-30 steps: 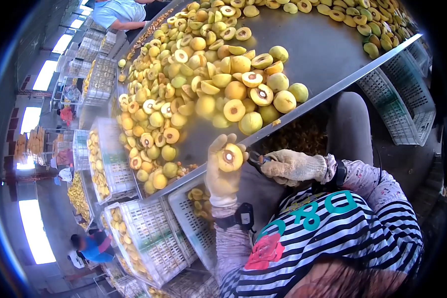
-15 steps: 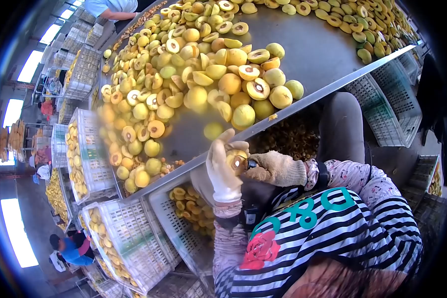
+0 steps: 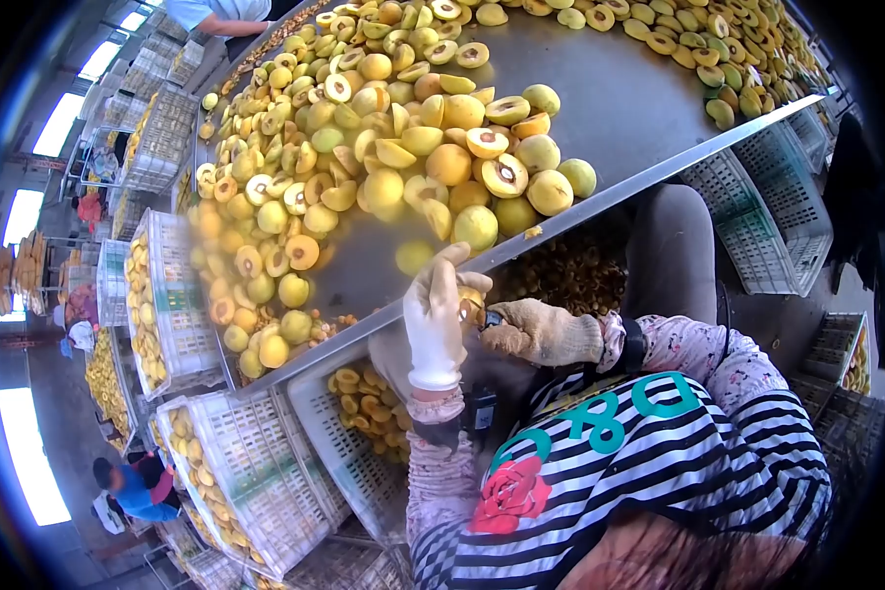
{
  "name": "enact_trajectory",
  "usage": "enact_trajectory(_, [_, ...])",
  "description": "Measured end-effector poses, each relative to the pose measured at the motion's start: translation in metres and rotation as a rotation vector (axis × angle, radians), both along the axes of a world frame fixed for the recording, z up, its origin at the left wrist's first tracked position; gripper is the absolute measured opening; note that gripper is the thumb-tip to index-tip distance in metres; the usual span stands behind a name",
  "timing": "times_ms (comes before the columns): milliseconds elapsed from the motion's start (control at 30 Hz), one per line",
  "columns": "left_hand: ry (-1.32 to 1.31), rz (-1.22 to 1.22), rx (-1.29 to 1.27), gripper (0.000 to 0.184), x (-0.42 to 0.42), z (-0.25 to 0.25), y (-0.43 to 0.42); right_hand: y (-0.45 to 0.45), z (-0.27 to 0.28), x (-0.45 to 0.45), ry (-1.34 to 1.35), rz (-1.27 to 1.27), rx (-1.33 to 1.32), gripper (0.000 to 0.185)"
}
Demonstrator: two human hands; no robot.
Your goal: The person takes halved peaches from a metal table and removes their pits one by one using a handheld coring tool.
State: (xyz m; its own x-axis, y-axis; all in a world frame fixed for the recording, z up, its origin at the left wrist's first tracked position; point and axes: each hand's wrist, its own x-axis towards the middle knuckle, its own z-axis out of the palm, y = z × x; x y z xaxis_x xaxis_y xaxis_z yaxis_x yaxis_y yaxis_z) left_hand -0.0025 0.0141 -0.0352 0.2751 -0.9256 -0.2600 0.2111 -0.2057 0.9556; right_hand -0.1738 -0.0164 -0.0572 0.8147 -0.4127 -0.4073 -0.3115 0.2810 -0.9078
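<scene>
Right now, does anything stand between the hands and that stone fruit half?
Nothing visible does: the left hand holds the stone fruit half, and the right hand holds a metal tool right beside it.

Bright windows [image 3: 31, 457] at left, 1 blue-clad person [image 3: 140, 498] at lower left, 1 pale-blue shirt [image 3: 206, 11] at top

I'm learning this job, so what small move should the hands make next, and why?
Probably hold the fruit steady in the left hand and work the tool gently with the right hand. The left hand holds the fruit, and the tool's tip, gripped in the right, appears to be right at it, though the exact contact is too small to tell.
</scene>
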Motion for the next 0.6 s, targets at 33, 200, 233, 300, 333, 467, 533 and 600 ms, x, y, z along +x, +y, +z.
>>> enact_trajectory(33, [-0.013,0.034,-0.076,0.039,-0.004,-0.002,0.001,-0.002,-0.001,-0.001,0.038,0.02,0.202,0.05])
enact_trajectory(200, [0.206,-0.01,-0.139,0.041,-0.006,-0.01,0.007,-0.002,0.003,-0.007,-0.073,-0.017,-0.171,0.045])
enact_trajectory(233, [0.274,-0.061,-0.117,0.043,-0.002,-0.007,0.012,-0.002,0.012,-0.008,-0.036,-0.022,-0.322,0.043])
enact_trajectory(300, [0.443,0.216,-0.371,0.043,-0.027,-0.001,0.019,-0.002,0.003,-0.011,-0.144,-0.041,-0.067,0.041])
enact_trajectory(333, [0.523,0.354,-0.498,0.044,-0.041,0.0,0.022,-0.002,-0.001,-0.011,-0.173,-0.031,0.018,0.04])
enact_trajectory(467, [0.233,0.277,-0.28,0.042,-0.03,-0.034,0.033,0.014,-0.015,-0.007,-0.188,-0.063,-0.175,0.036])
enact_trajectory(533, [0.335,0.235,-0.232,0.037,-0.029,-0.013,0.028,0.01,-0.006,-0.008,-0.033,-0.02,-0.362,0.037])
enact_trajectory(600, [0.384,0.153,-0.185,0.035,-0.022,-0.003,0.022,0.006,0.0,-0.01,0.034,0.005,-0.445,0.038])
